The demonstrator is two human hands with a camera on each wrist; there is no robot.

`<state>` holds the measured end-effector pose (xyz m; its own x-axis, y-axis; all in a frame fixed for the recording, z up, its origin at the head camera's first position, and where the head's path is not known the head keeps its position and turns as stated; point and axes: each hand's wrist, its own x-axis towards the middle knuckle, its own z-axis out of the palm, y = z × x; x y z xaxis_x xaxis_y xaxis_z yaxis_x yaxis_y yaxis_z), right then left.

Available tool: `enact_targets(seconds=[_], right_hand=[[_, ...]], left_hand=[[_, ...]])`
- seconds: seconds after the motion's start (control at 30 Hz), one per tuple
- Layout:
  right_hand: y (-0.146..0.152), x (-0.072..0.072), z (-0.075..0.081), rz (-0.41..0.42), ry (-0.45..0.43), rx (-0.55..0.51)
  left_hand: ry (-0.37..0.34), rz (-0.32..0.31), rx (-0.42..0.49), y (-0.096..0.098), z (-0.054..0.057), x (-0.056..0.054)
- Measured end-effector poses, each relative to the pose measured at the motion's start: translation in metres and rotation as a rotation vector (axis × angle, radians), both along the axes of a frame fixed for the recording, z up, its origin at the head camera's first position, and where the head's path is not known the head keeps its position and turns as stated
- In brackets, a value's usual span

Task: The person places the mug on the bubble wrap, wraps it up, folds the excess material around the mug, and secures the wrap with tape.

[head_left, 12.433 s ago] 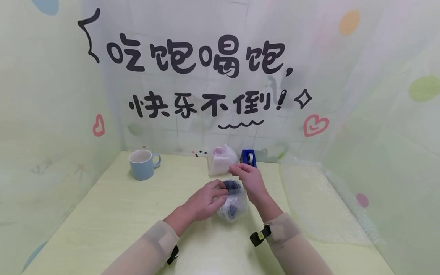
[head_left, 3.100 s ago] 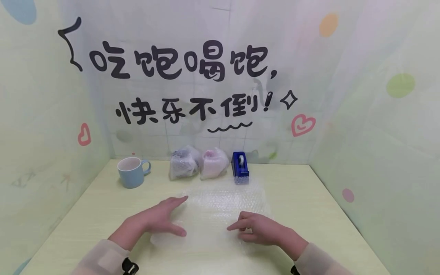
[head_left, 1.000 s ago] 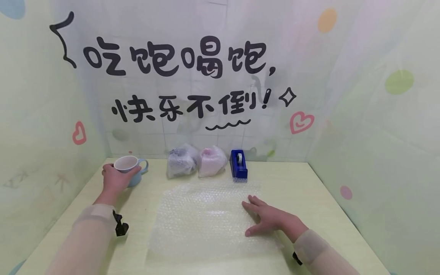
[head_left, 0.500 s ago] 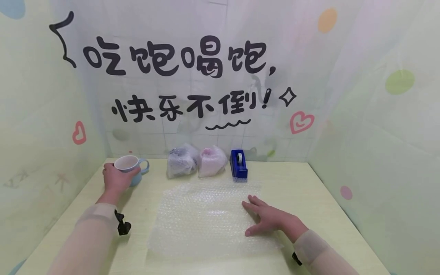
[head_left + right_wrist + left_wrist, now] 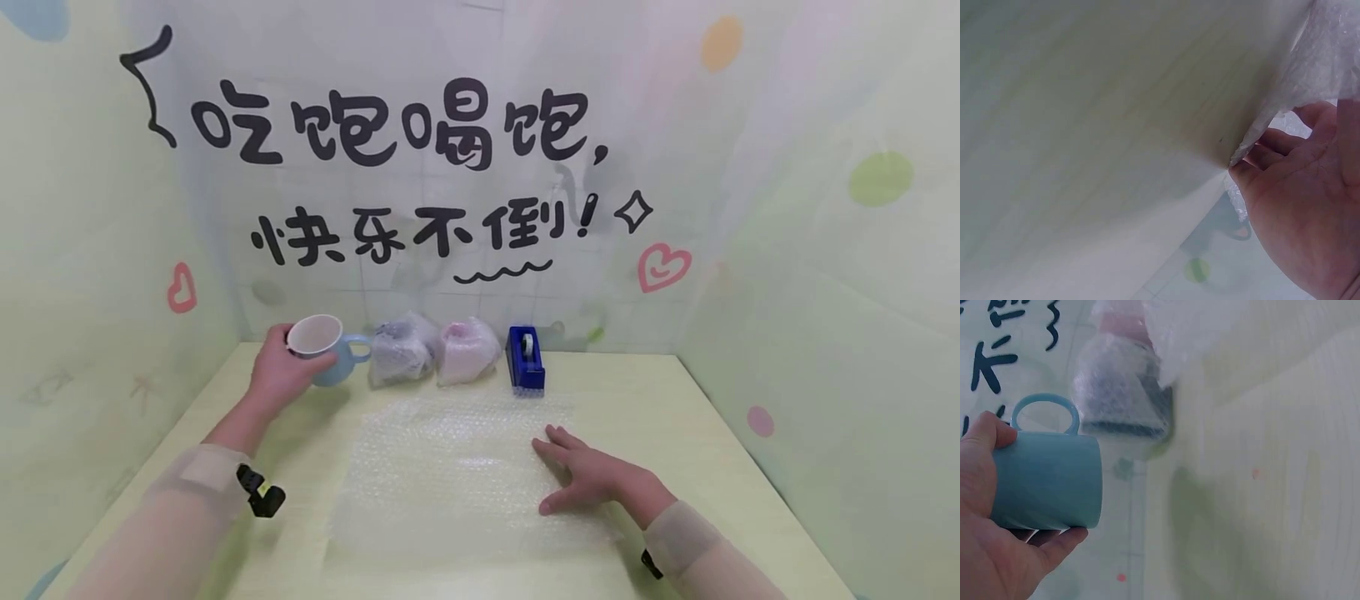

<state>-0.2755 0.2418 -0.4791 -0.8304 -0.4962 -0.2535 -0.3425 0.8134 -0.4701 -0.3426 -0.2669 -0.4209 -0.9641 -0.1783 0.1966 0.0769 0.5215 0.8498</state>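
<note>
A light blue mug with a pale inside is held by my left hand, the thumb on its near side and fingers around the far side. It hangs above the table at the back left, its handle toward the right. The left wrist view shows the mug apart from the tabletop, with curled fingers around it. My right hand rests with spread fingers on the right part of a flat bubble wrap sheet. In the right wrist view, the right hand's fingertips touch the sheet's edge.
Along the back of the table stand a bubble-wrapped bundle with something dark inside, a bubble-wrapped pinkish bundle and a blue tape dispenser. The sheet's far edge reaches the dispenser's front. Printed curtains enclose the table.
The dark bundle, worked on earlier, now stands at the back, and the sheet from the right lies in the middle. Within the last half second my left hand has lifted the mug rightward.
</note>
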Motion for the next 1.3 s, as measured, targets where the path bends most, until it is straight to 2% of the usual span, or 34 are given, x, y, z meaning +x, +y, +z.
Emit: enact_targets(seconds=[0.13, 0.2, 0.27, 0.43, 0.63, 0.8, 0.97, 1.1, 1.3], right_hand=[[0.0, 0.001, 0.0, 0.005, 0.002, -0.017], [0.0, 0.001, -0.001, 0.004, 0.001, -0.025], [0.0, 0.002, -0.001, 0.003, -0.001, -0.025], [0.0, 0.002, -0.004, -0.003, -0.002, -0.022], [0.0, 0.003, -0.005, -0.009, 0.008, -0.021], [0.001, 0.004, -0.003, -0.012, 0.018, -0.015], [0.001, 0.003, -0.003, -0.006, 0.023, -0.007], [0.001, 0.002, -0.002, -0.003, 0.028, -0.005], [0.001, 0.003, -0.003, -0.002, 0.019, -0.008]], left_hand=[[0.01, -0.166, -0.017, 0.036, 0.022, 0.011], [-0.002, -0.25, -0.037, 0.056, 0.028, 0.016], [-0.016, -0.331, -0.044, 0.078, 0.029, 0.021], [-0.052, -0.49, -0.049, 0.13, 0.016, 0.028], [-0.086, -0.597, -0.026, 0.172, -0.01, 0.033], [-0.106, -0.624, 0.013, 0.189, -0.03, 0.036], [-0.095, -0.604, 0.053, 0.194, -0.046, 0.042], [-0.08, -0.586, 0.08, 0.195, -0.049, 0.046], [-0.097, -0.554, 0.099, 0.199, -0.053, 0.047]])
